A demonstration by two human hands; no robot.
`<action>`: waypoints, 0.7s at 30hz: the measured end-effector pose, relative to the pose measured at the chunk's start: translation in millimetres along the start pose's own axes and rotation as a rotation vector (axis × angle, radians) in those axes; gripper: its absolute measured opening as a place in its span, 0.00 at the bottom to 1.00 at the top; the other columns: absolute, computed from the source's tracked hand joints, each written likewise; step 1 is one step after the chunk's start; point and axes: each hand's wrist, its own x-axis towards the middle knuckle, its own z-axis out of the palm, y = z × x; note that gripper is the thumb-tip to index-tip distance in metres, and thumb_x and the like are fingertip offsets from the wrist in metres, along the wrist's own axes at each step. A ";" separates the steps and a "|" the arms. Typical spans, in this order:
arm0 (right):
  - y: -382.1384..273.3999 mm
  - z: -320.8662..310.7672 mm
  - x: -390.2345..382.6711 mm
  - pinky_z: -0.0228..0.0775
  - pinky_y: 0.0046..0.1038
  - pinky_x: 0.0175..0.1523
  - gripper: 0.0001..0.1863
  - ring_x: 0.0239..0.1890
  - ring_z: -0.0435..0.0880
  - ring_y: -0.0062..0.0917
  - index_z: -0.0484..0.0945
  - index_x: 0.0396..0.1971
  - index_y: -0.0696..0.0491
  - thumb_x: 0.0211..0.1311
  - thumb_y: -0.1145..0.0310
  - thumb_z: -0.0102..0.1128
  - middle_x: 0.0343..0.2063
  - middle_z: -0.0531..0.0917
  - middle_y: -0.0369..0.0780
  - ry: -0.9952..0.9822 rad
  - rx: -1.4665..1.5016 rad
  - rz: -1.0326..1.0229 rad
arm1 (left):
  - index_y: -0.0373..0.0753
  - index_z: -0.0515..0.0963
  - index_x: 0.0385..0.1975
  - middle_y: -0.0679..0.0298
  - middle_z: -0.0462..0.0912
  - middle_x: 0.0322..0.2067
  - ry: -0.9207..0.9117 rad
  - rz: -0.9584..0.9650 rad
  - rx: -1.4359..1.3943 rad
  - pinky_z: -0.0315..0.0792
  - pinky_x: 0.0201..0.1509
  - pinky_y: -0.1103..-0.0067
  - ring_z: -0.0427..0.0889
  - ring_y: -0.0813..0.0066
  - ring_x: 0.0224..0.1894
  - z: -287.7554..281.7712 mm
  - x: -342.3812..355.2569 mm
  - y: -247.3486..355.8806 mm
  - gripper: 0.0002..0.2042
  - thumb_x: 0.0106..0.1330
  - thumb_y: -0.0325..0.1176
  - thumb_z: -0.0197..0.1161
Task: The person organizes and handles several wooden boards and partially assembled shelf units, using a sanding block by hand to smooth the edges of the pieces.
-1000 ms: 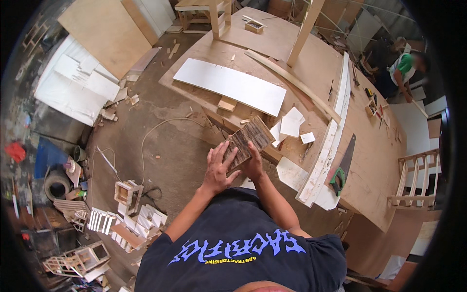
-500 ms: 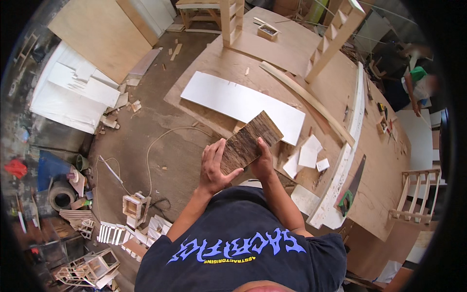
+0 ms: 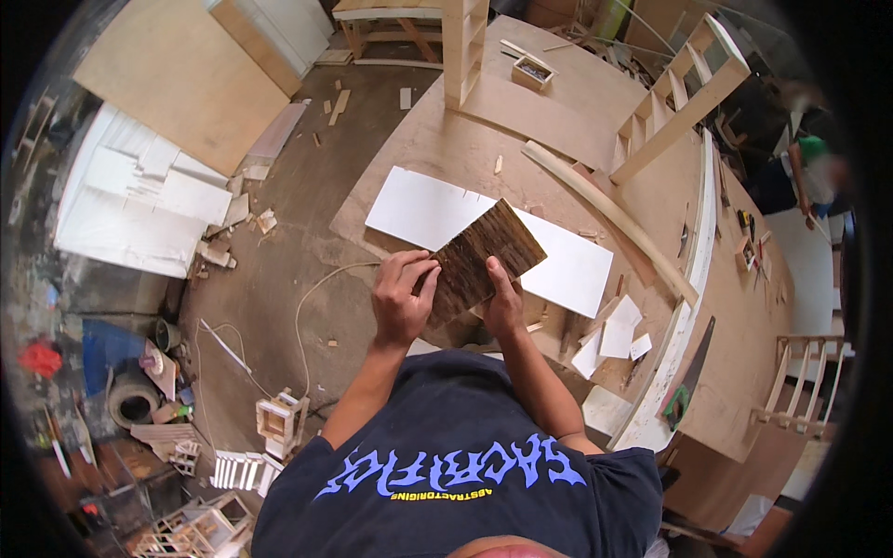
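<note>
I hold a dark, rough, weathered board (image 3: 486, 249) tilted before my chest. My left hand (image 3: 403, 293) is closed on its left edge, fingertips curled at the rim. My right hand (image 3: 504, 302) grips the lower right edge, thumb lying over the face, other fingers hidden underneath. Just beyond, a long white panel (image 3: 567, 274) lies on the worktable (image 3: 567, 112). To the right of the board are small white offcuts (image 3: 619, 325) and wood scraps.
Upright wooden frames (image 3: 674, 102), a curved plank (image 3: 605, 214), a green-handled saw (image 3: 677, 400) and a small box (image 3: 532, 73) are on the table. A co-worker (image 3: 814, 177) stands at far right. Cables (image 3: 307, 316), leaning sheets (image 3: 181, 84) and scrap wood (image 3: 242, 470) occupy the left.
The board has been raised slightly and turned in my hands, and my left fingers have moved up to curl at its edge. The view has shifted, showing the table lower in the picture.
</note>
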 end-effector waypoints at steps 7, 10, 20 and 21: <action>32.9 62.4 21.9 0.70 0.29 0.62 0.26 0.56 0.78 0.26 0.69 0.61 0.59 0.71 0.61 0.61 0.55 0.78 0.41 0.123 -0.093 -0.166 | 0.37 0.82 0.32 0.61 0.83 0.37 -0.103 0.111 -0.127 0.77 0.46 0.69 0.82 0.61 0.42 -19.3 54.0 -66.2 0.06 0.56 0.24 0.70; 54.9 77.6 30.0 0.70 0.29 0.62 0.26 0.56 0.78 0.26 0.70 0.61 0.60 0.71 0.60 0.61 0.54 0.79 0.41 0.199 -0.109 -0.184 | 0.36 0.81 0.30 0.59 0.82 0.35 -0.139 0.090 -0.198 0.77 0.44 0.69 0.82 0.60 0.40 -28.2 70.3 -95.1 0.05 0.56 0.23 0.69; 114.0 116.8 57.1 0.75 0.28 0.56 0.26 0.53 0.80 0.25 0.70 0.58 0.60 0.68 0.61 0.66 0.51 0.78 0.42 0.642 -0.054 -0.204 | 0.33 0.81 0.33 0.58 0.84 0.33 -0.252 -0.227 -0.346 0.79 0.44 0.74 0.85 0.67 0.36 -63.3 86.5 -223.0 0.05 0.64 0.28 0.66; 111.7 125.7 56.1 0.75 0.28 0.56 0.27 0.53 0.79 0.25 0.70 0.58 0.60 0.68 0.60 0.66 0.52 0.78 0.42 0.634 -0.034 -0.218 | 0.33 0.81 0.34 0.58 0.84 0.33 -0.272 -0.279 -0.307 0.80 0.45 0.75 0.85 0.69 0.37 -66.0 86.4 -236.1 0.06 0.66 0.30 0.66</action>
